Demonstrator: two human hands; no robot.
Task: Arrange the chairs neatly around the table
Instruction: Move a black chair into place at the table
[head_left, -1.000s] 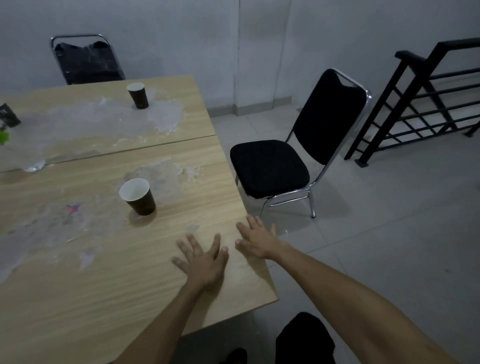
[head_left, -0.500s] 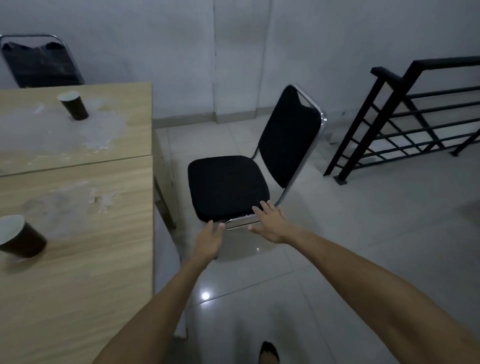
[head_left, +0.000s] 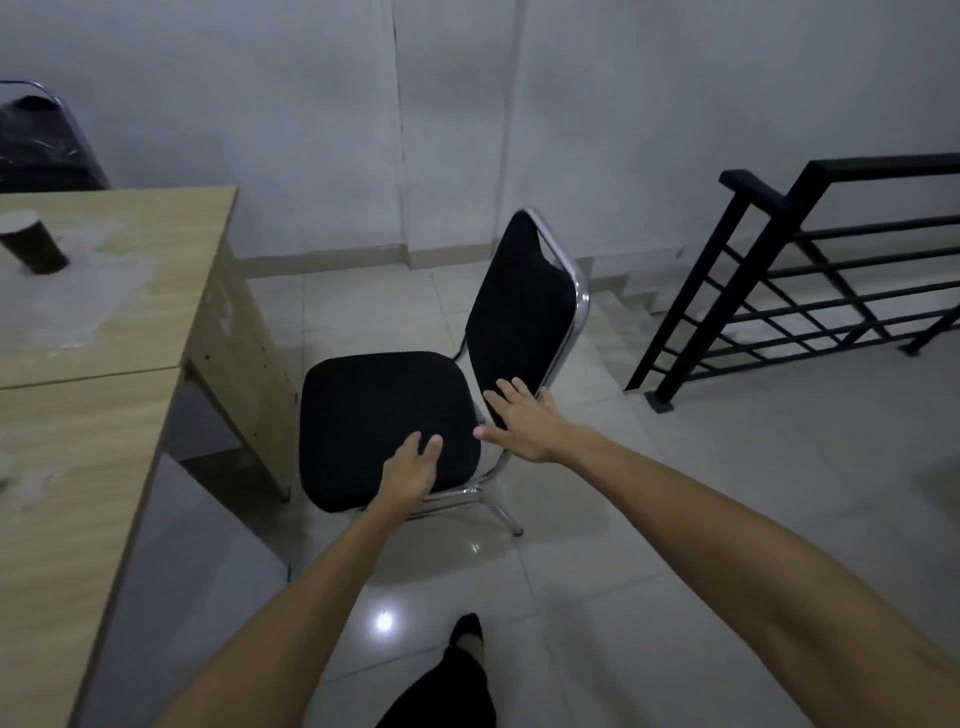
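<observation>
Left hand (head_left: 410, 470) rests on the near edge of the black seat of the chair (head_left: 384, 415), fingers close together and bent a little over the cushion, not closed around anything. On the far left, a second black chair (head_left: 39, 145) stands behind the desk (head_left: 78, 415), by the wall. A dark paper cup (head_left: 31, 247) stands on the desk's far part, on a pale worn patch. The near chair stands on the tiled floor (head_left: 727, 493) just right of the desk, its seat facing the desk and its back on the right. The right hand (head_left: 524, 421) is flat with fingers spread wide, at the bottom of the chair's back, where the shiny metal frame runs. It holds nothing. Far right, a black railing (head_left: 810, 291) stands by some stairs. A dark shoe (head_left: 467, 631) shows near the bottom.
</observation>
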